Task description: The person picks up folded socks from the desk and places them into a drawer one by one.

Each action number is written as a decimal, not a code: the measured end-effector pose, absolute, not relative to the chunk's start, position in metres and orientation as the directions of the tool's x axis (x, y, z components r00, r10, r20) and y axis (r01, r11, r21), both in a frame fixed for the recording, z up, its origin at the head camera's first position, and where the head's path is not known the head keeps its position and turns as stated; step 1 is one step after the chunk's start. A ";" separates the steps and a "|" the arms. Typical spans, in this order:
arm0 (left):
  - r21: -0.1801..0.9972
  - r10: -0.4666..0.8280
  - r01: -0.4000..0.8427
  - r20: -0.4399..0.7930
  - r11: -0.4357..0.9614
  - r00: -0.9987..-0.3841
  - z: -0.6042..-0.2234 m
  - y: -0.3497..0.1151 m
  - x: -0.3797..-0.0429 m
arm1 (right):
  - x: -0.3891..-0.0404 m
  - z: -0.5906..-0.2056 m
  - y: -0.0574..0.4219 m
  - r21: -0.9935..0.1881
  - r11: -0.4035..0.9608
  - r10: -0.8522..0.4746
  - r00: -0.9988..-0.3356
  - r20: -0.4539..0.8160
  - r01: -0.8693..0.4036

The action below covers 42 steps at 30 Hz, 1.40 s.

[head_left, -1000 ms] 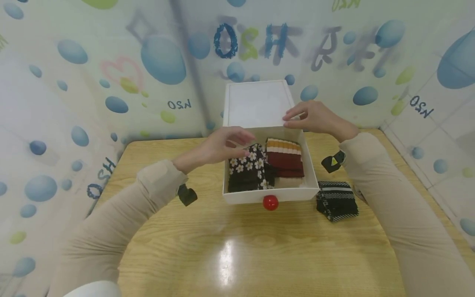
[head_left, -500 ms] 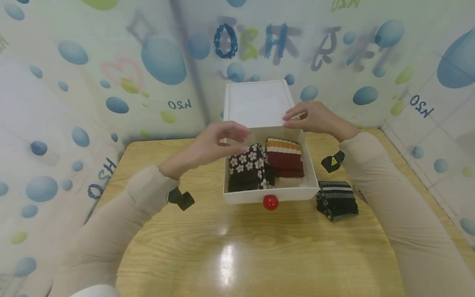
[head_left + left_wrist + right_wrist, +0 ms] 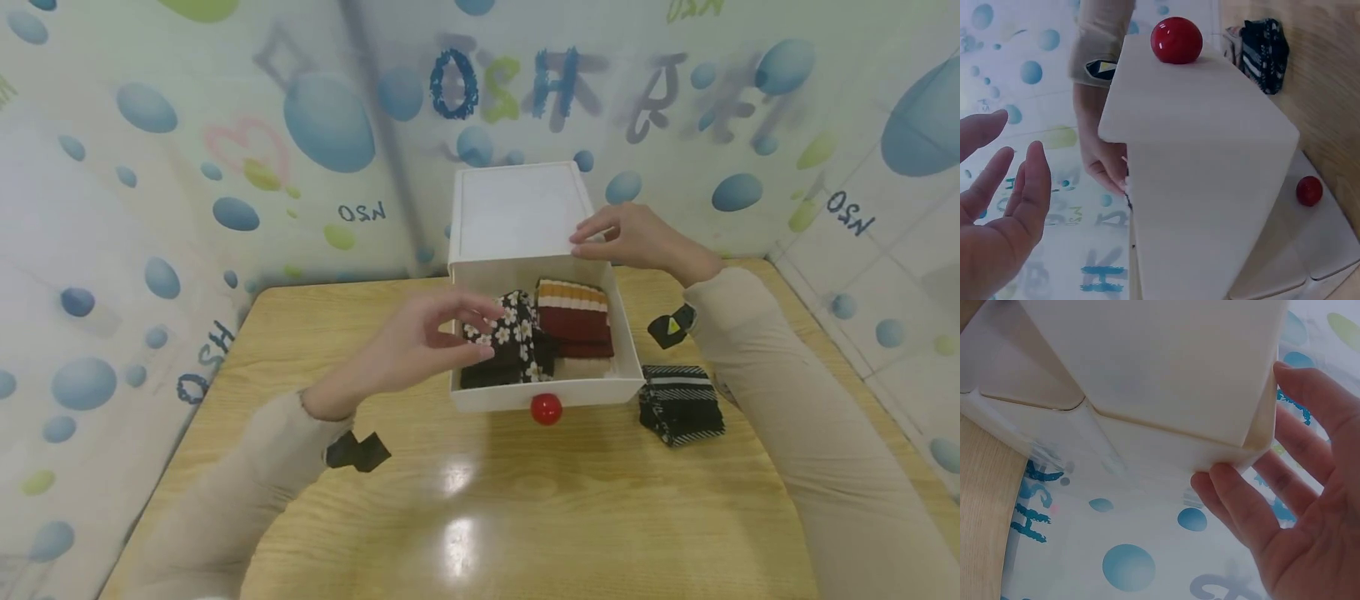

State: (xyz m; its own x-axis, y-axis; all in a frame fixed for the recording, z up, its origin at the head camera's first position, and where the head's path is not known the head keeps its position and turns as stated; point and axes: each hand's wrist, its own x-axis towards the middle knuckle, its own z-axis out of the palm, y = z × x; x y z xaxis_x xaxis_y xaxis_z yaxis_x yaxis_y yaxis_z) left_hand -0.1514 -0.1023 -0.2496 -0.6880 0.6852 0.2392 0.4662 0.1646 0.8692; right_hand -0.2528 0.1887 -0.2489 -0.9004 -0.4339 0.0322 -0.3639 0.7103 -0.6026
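Observation:
A white tabletop drawer cabinet (image 3: 517, 208) stands against the wall with its upper drawer (image 3: 495, 400) pulled out by its red knob side. Inside lie a folded black cloth with white flowers (image 3: 517, 342) on the left and a folded maroon cloth with orange and white stripes (image 3: 573, 329) on the right. My right hand (image 3: 637, 237) grips the cabinet's right corner, thumb and fingers on different faces in the right wrist view. My left hand (image 3: 420, 342) holds nothing; its fingers are spread and overlap the drawer's left side and the flowered cloth in the head view.
A folded black and white striped cloth (image 3: 682, 404) lies on the wooden table (image 3: 600, 517) right of the drawer. Below the pulled-out drawer, the left wrist view shows a second red knob (image 3: 1309, 190). A patterned wall (image 3: 330, 217) rises behind the table.
My left hand has first drawn back left from over the flowered cloth, then dropped lower toward the drawer's front left. My right hand, the drawer and the cloths have stayed put.

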 end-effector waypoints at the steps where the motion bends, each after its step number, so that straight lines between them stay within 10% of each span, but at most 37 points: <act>1: 0.868 0.684 0.477 0.262 0.142 -0.681 -0.250 -0.104 -0.148 | -0.253 -0.249 0.189 -0.603 0.710 -0.433 -0.901 0.031 -0.363; 11: 0.740 0.659 0.670 0.475 0.059 -0.583 -0.259 -0.112 -0.125 | -0.253 -0.250 0.188 -0.597 0.722 -0.426 -0.905 0.017 -0.351; 26: 0.797 0.709 0.600 0.387 0.065 -0.590 -0.330 -0.086 -0.084 | -0.252 -0.250 0.189 -0.604 0.721 -0.418 -0.909 0.012 -0.340; 42: 0.826 0.459 0.552 0.449 0.116 -0.767 -0.364 -0.067 -0.080 | -0.254 -0.251 0.189 -0.608 0.719 -0.415 -0.910 0.013 -0.337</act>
